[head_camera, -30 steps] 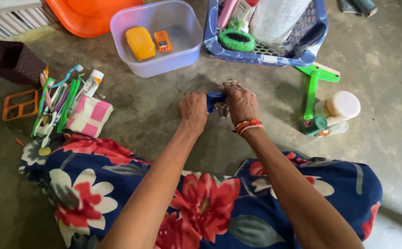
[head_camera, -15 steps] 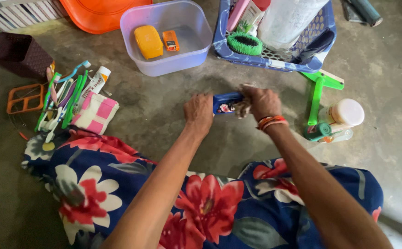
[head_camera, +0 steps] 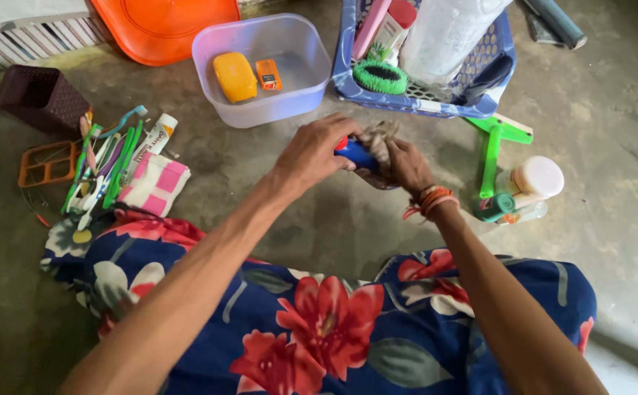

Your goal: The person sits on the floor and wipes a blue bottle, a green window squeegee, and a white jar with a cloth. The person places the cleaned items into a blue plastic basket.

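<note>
**Hands close in on blue tube**

Hands meet over the floor, right in the middle of the view. The left hand (head_camera: 312, 150) wraps its fingers around one end of a small blue tube (head_camera: 355, 153) with a red tip, and the right hand (head_camera: 407, 164) presses a scrap of greyish cloth (head_camera: 379, 139) against the other end. Both hands are clamped on it, held above the concrete floor (head_camera: 612, 146) just in front of the clear tub (head_camera: 260, 102).

Compare half a second ago: the tube lay stretched out between two hands set further apart, much of its blue length showing. Now the hands have drawn together and lifted a little toward the tub, the cloth covers more of it, and only a short blue stretch shows. That looks like a wiping stroke in progress.

Around them: blue basket (head_camera: 494, 88) beyond, green brush (head_camera: 491, 157) to the right, toothbrushes (head_camera: 103, 164) to the left.
</note>
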